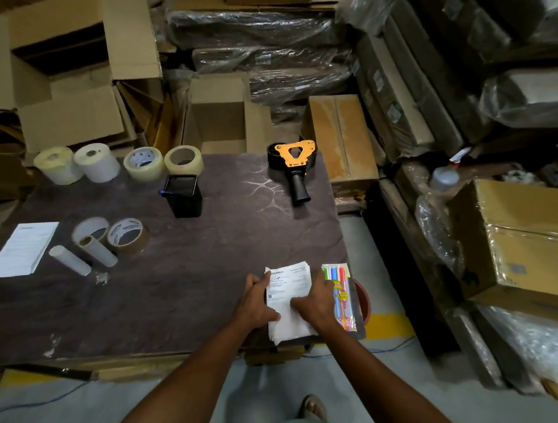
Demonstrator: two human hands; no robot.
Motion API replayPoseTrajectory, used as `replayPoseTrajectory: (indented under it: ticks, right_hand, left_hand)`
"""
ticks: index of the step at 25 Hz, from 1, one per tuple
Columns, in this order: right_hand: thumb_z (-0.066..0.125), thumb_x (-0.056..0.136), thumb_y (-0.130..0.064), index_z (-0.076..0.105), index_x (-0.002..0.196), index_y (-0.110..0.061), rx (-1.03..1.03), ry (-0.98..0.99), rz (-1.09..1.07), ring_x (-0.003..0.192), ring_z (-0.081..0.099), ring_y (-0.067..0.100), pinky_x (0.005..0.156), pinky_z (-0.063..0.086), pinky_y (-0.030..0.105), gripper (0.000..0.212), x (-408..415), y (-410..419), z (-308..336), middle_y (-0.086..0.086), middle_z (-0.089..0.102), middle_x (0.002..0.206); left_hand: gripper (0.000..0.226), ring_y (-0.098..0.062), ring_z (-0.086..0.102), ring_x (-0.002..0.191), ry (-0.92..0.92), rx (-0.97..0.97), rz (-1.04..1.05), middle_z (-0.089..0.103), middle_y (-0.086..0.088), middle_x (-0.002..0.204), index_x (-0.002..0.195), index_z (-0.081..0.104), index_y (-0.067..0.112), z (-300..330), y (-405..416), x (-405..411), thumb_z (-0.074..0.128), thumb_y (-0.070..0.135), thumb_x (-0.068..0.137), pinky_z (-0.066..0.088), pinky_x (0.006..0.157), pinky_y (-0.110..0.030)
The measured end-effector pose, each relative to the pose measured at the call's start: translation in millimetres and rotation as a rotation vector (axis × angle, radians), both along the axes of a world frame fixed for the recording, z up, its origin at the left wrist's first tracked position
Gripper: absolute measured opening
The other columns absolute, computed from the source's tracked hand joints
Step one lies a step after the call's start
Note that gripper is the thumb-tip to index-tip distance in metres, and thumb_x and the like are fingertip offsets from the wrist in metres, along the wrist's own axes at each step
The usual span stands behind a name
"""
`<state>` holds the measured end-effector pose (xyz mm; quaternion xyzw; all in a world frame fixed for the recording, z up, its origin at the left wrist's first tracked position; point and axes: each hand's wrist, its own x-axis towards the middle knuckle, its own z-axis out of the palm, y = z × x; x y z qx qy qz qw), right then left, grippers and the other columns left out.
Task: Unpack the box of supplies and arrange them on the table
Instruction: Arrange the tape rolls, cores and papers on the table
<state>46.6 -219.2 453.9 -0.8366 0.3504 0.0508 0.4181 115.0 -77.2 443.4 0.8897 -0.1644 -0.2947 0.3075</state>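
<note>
A stack of white printed papers [290, 302] lies near the front right corner of the dark tabletop [166, 289], its near end reaching the front edge. The left hand [256, 300] presses on the stack's left side, fingers curled over the paper edge; the right hand [316, 301] lies flat on its right side, fingers spread across the top sheet. Just beside the stack, along the right edge, lies a clear packet of coloured markers [341, 297].

Toward the back right corner, a black and orange tape dispenser [293, 164] rests with its handle pointing to the front. Along the back edge stand two clear tape rolls [164, 163] and, further left, two white label rolls [78, 162]. A black mesh holder [182, 196] stands just in front of the clear rolls. Near the left edge lie a white sheet [22, 248], a brown tape roll [128, 237] beside an empty tape core [89, 229], and two white tubes [85, 256]. Behind the tabletop, an open cardboard box [219, 115] stands among other cartons.
</note>
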Motion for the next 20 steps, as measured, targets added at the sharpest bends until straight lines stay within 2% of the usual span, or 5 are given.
replayPoseTrajectory:
  ticks: [7, 12, 14, 16, 20]
  right_hand:
    - [0.055, 0.077, -0.013, 0.041, 0.137, -0.014, 0.204, -0.152, 0.035, 0.115, 0.057, 0.026, 0.081, 0.047, 0.025, 0.061, -7.4, -1.9, 7.9, 0.006, 0.058, 0.124]
    - [0.057, 0.088, -0.007, 0.041, 0.144, -0.027, 0.334, -0.27, 0.031, 0.121, 0.057, 0.011, 0.099, 0.052, 0.034, 0.062, -9.1, -6.1, 12.5, -0.003, 0.056, 0.137]
    - [0.056, 0.091, -0.002, 0.045, 0.138, -0.028, 0.404, -0.274, 0.019, 0.113, 0.061, 0.007, 0.087, 0.056, 0.025, 0.055, -8.6, -1.1, 21.5, -0.003, 0.06, 0.13]
    - [0.054, 0.093, 0.001, 0.045, 0.138, -0.025, 0.434, -0.294, 0.043, 0.111, 0.063, 0.008, 0.08, 0.056, 0.021, 0.053, -6.7, 2.3, 24.6, -0.003, 0.062, 0.127]
    - [0.063, 0.086, -0.027, 0.042, 0.144, -0.03, 0.21, -0.332, 0.074, 0.118, 0.06, 0.014, 0.093, 0.054, 0.032, 0.061, 1.6, 12.3, 31.3, -0.005, 0.06, 0.132]
  left_hand:
    - [0.107, -0.022, 0.042, 0.125, 0.107, -0.073, 0.106, 0.028, -0.006, 0.132, 0.154, 0.021, 0.022, 7.8, 1.1, -3.5, 0.084, 0.009, 0.068, 0.039, 0.107, -0.03]
    - [0.06, -0.02, 0.055, 0.111, 0.138, -0.419, 0.507, 0.043, -0.006, 0.129, 0.14, 0.035, 0.03, 18.8, 3.6, -7.7, 0.062, 0.011, 0.089, 0.05, 0.1, -0.038]
    - [0.043, -0.026, 0.065, 0.102, 0.391, -0.615, 0.68, 0.06, -0.01, 0.121, 0.132, 0.039, 0.02, 26.0, 5.6, -6.1, 0.059, 0.016, 0.094, 0.054, 0.093, -0.042]
    - [0.034, -0.034, 0.069, 0.103, 0.666, -0.772, 0.655, 0.07, -0.015, 0.116, 0.129, 0.053, 0.008, 33.8, 11.2, -6.4, 0.056, 0.019, 0.097, 0.053, 0.096, -0.049]
    - [0.03, -0.031, 0.07, 0.104, 0.546, -0.788, 0.583, 0.071, -0.013, 0.117, 0.124, 0.06, 0.009, 43.8, 20.7, -0.9, 0.058, 0.019, 0.096, 0.053, 0.095, -0.05]
